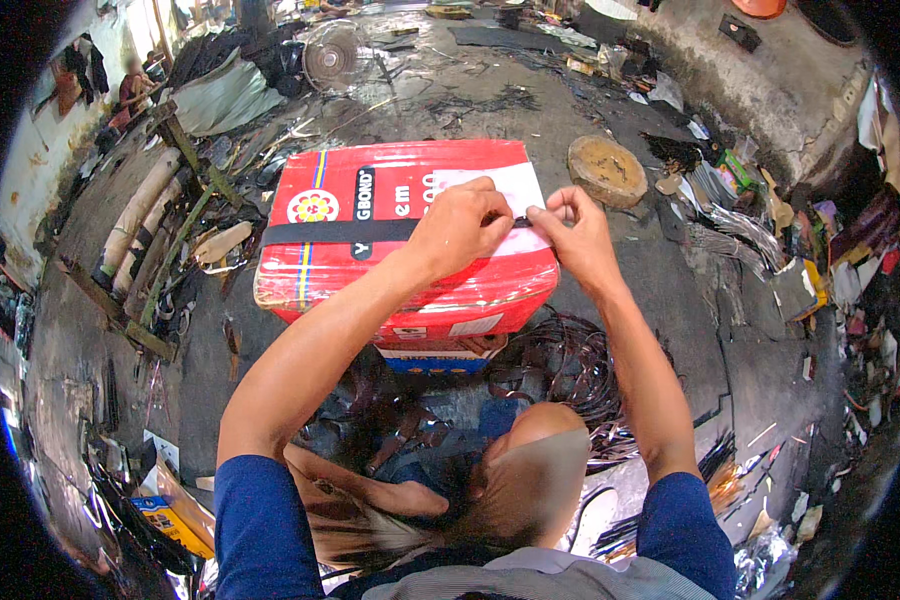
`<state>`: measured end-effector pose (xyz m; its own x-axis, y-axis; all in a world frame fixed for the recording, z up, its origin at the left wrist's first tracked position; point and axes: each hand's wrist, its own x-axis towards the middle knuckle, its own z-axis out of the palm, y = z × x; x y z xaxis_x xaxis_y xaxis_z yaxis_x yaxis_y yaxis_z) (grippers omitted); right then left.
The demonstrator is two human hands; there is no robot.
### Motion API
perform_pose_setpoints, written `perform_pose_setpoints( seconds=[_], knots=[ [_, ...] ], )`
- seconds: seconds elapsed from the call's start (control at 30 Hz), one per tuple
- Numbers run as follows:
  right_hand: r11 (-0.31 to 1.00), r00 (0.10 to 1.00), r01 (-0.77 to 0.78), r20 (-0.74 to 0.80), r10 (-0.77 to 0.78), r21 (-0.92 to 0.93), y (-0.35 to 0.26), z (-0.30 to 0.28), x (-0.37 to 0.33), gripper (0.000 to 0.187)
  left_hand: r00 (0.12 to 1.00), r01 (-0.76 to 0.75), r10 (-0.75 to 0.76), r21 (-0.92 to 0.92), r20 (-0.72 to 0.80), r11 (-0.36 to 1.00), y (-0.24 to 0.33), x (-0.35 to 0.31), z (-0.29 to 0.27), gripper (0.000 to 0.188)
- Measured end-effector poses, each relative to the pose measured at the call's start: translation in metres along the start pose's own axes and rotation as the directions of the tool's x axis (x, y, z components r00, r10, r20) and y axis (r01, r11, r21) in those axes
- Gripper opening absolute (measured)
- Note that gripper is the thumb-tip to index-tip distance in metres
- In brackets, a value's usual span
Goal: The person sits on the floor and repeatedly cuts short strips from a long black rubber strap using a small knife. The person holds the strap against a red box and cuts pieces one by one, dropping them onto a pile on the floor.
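Left hand (467,226) and right hand (578,236) both pinch the black strap (340,232) over the red box (420,288).
It is better to keep the strap flat and evenly tight.

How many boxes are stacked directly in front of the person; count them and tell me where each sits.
2: the red box on top, and the blue-and-white box beneath it, mostly covered. More may be hidden below.
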<state>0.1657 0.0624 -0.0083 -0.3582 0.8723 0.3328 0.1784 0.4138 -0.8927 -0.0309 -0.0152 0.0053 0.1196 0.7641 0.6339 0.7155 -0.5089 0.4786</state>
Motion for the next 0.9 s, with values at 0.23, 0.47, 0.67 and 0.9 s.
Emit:
perform_pose_setpoints(
  seconds=[0.23, 0.47, 0.67, 0.9],
  knots=[
    [0.989, 0.998, 0.055, 0.034, -0.051, -0.14, 0.0, -0.002, -0.007, 0.034, 0.998, 0.04, -0.047, -0.164, -0.039, 0.986, 0.007, 0.007, 0.017, 0.012],
    [0.759, 0.917, -0.4, 0.209, 0.341, 0.513, 0.003, 0.001, -0.023, 0.025, 0.995, 0.063, -0.081, -0.272, -0.056, 0.96, 0.006, 0.011, 0.027, 0.01],
    [0.635, 0.812, -0.555, 0.185, 0.553, 0.537, -0.02, -0.007, -0.02, 0.041, 0.993, 0.074, -0.097, -0.271, -0.073, 0.96, 0.01, 0.009, 0.033, 0.01],
    [0.842, 0.994, -0.018, -0.098, -0.041, -0.539, -0.017, 0.006, 0.025, 0.044, 0.989, 0.118, -0.139, -0.288, -0.052, 0.95, 0.011, 0.008, 0.033, 0.009]
  ],
)
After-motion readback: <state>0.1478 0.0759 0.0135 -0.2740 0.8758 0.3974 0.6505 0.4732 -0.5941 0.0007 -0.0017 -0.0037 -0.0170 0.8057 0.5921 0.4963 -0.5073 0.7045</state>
